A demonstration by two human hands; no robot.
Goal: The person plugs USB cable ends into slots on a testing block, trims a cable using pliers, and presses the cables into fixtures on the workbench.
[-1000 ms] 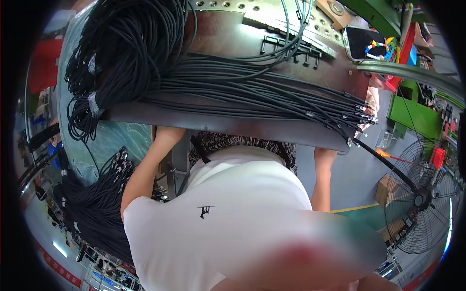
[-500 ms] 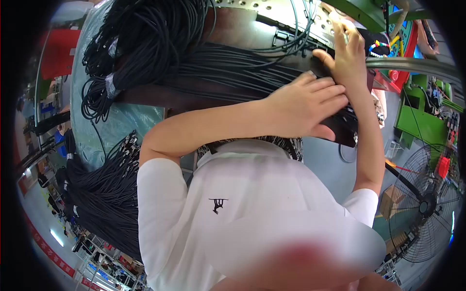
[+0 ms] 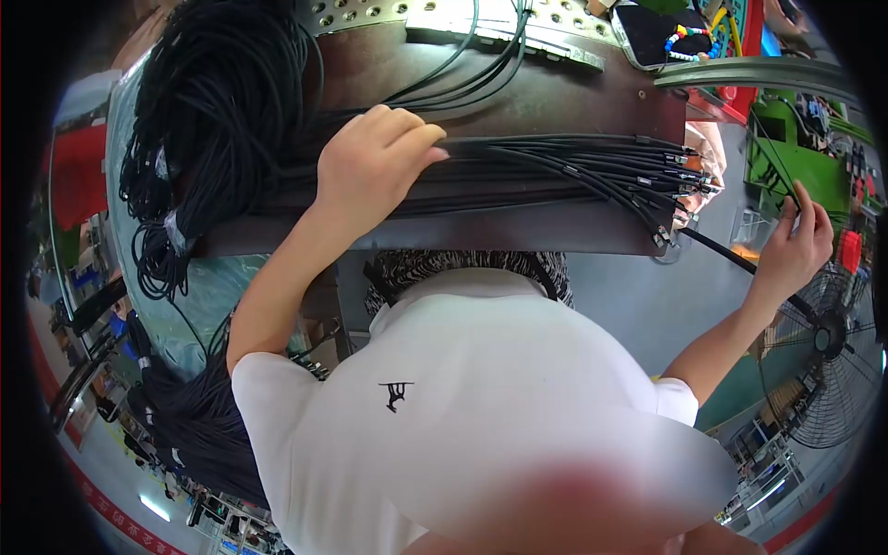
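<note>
My left hand (image 3: 377, 159) is over the brown work board (image 3: 592, 116), its fingers and thumb closed on black cables. From there the cables (image 3: 536, 159) run right in a loose row, their metal-tipped ends (image 3: 680, 171) lying at the board's right edge. To the left they lead towards a large heap of coiled black cable (image 3: 217, 102). My right hand (image 3: 797, 248) is out past the board's right side, in front of the fan. Its thumb and index finger are pinched together; what is between them, if anything, is too thin to make out.
Behind the board is a perforated metal plate (image 3: 356, 13) with a long black fixture (image 3: 499, 39) holding several cables. A curved metal rail (image 3: 768, 70) crosses at upper right, near a bead bracelet (image 3: 692, 43). A floor fan (image 3: 826, 342) stands right; more cables (image 3: 199, 435) hang lower left.
My hands, close together at the cable ends before, are now apart. The left has moved left along the cables; the right has swung out to the right and down. The view has shifted too.
</note>
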